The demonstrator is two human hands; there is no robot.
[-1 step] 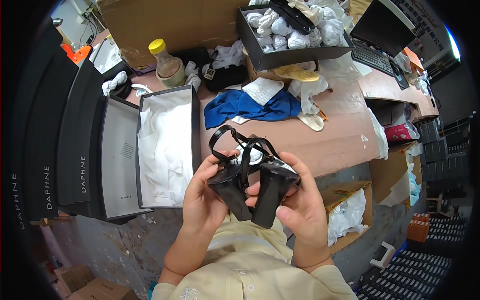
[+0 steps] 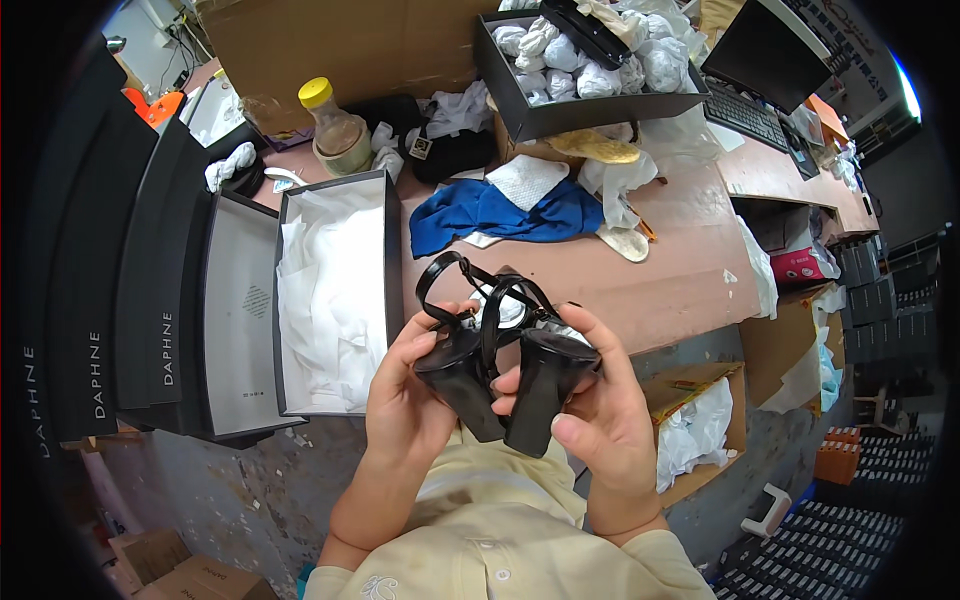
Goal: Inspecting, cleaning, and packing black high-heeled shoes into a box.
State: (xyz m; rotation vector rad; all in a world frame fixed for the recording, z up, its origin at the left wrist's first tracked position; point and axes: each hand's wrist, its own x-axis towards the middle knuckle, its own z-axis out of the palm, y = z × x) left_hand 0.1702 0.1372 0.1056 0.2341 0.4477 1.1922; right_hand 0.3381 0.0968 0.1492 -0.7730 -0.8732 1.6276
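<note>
Two black high-heeled sandals with thick block heels are held up side by side before my body, heels toward me. My left hand (image 2: 408, 400) is closed around the left sandal (image 2: 462, 385). The right sandal (image 2: 548, 395) is gripped by my right hand (image 2: 615, 415), its thumb near the heel and fingertips reaching between the heels. Thin black ankle straps (image 2: 440, 275) loop up over the far side, with white stuffing (image 2: 505, 308) showing between them. To the left sits an open shoe box (image 2: 392, 250) lined with white tissue paper (image 2: 335, 310); a grey-lined box lid (image 2: 238, 330) lies beside it.
Black shoe boxes (image 2: 140, 300) stack at far left. Across the table (image 2: 680, 280) lie a blue cloth (image 2: 455, 215), a yellow-capped bottle (image 2: 330, 120) and a black box (image 2: 520, 125) of crumpled paper balls. A keyboard (image 2: 745, 118) is back right; a carton (image 2: 740, 420) with white paper stands below.
</note>
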